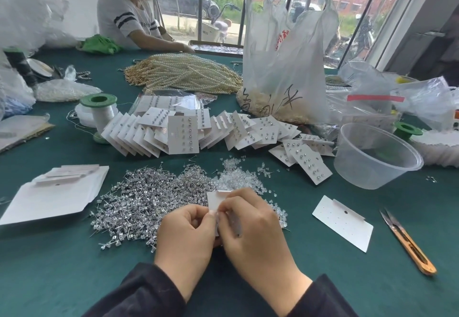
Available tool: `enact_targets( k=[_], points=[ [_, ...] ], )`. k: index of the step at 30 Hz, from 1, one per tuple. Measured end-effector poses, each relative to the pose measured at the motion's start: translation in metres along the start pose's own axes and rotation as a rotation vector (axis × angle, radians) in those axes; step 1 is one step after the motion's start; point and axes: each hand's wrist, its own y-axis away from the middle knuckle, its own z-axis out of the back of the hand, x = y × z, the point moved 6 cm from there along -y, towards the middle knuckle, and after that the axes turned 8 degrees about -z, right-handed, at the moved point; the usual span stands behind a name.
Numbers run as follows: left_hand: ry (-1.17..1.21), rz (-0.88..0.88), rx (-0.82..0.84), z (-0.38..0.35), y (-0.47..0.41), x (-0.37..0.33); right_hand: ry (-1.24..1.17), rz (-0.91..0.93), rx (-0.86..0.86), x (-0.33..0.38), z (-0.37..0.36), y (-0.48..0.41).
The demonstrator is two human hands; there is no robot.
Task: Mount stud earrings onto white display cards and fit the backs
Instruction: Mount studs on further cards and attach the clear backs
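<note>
My left hand point(186, 236) and my right hand point(250, 227) meet over the green table and together pinch a white display card point(215, 200), whose top edge sticks up between the fingers. What the fingertips hold besides the card is hidden. Under and behind my hands lies a wide heap of silver stud earrings point(144, 200). A smaller heap of clear plastic backs point(236, 175) spreads just beyond the card. One blank card point(344, 222) lies flat to the right. Filled cards point(183, 130) stand fanned in a long row farther back.
A stack of blank cards point(54, 192) lies at the left. A clear plastic tub point(372, 155) and orange-handled snips point(409, 242) are at the right. Pearl strands point(183, 73), a white bag point(285, 63), green spools point(99, 108) and another person point(129, 18) are at the back.
</note>
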Motion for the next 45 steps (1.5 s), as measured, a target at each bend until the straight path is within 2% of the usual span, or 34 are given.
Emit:
enact_targets(
  k=[6, 20, 27, 31, 34, 37, 39, 42, 45],
  points=[
    [-0.088, -0.045, -0.024, 0.005, -0.001, 0.001, 0.007, 0.015, 0.013, 0.001, -0.003, 0.001],
    [-0.120, -0.093, -0.034, 0.003, 0.004, -0.004, 0.069, 0.085, 0.004, 0.004, -0.006, 0.003],
    [-0.076, -0.099, -0.070, 0.004, 0.007, -0.008, 0.029, 0.145, -0.104, 0.009, 0.006, 0.002],
    [0.025, -0.140, -0.036, 0.000, 0.013, -0.018, 0.017, 0.172, -0.215, 0.007, 0.021, 0.000],
    [0.015, -0.194, -0.009, 0.001, 0.013, -0.023, 0.014, 0.156, -0.335, 0.002, 0.040, -0.003],
    [-0.138, -0.292, -0.009, 0.006, 0.010, -0.030, -0.002, 0.094, -0.429, -0.004, 0.057, -0.006],
    [-0.337, -0.421, -0.012, 0.011, 0.005, -0.043, -0.059, 0.046, -0.442, -0.008, 0.062, -0.007],
    [-0.621, -0.600, -0.063, 0.027, -0.008, -0.062, -0.278, -0.108, -0.387, -0.018, 0.061, -0.008],
    [-0.888, -0.538, 0.057, 0.036, -0.026, -0.052, -0.547, -0.308, -0.294, -0.028, 0.053, -0.008]
  ],
)
